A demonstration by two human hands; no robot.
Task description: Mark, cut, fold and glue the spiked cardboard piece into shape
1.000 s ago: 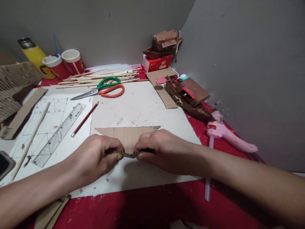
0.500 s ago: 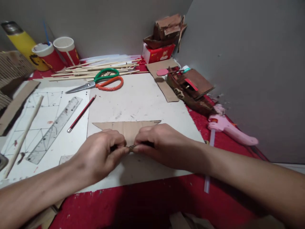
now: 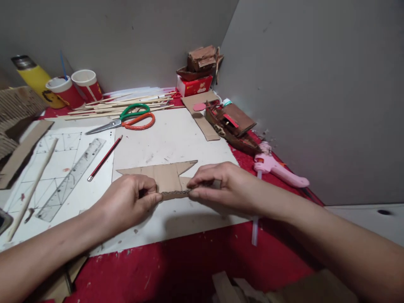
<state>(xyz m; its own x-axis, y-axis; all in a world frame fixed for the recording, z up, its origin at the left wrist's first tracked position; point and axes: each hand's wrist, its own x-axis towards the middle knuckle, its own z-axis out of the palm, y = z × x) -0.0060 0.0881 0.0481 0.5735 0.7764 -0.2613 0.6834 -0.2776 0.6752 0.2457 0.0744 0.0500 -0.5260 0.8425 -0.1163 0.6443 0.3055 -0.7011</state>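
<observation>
A brown cardboard cutout [image 3: 168, 176] with pointed ends and a folded near edge is held low over the white board [image 3: 176, 143]. My left hand [image 3: 134, 198] pinches it at the near left. My right hand [image 3: 217, 185] has thumb and fingers closed on its near right corner. Between the two hands the corrugated fold shows along the near edge. Left of the hands lie a red pencil [image 3: 104, 158] and a clear ruler [image 3: 72, 179]. Scissors [image 3: 126, 120] with one green and one orange handle rest farther back.
A pink glue gun [image 3: 280, 170] lies at the right, beside a brown cardboard boat [image 3: 233, 130]. Thin wooden sticks [image 3: 120, 107], red cups [image 3: 86, 84] and a yellow bottle [image 3: 36, 78] stand or lie at the back. Cardboard scraps [image 3: 227, 288] are at the near edge.
My right hand has moved away from my left along the cardboard's near edge, so more of the fold shows. The view has shifted, with the background sitting lower.
</observation>
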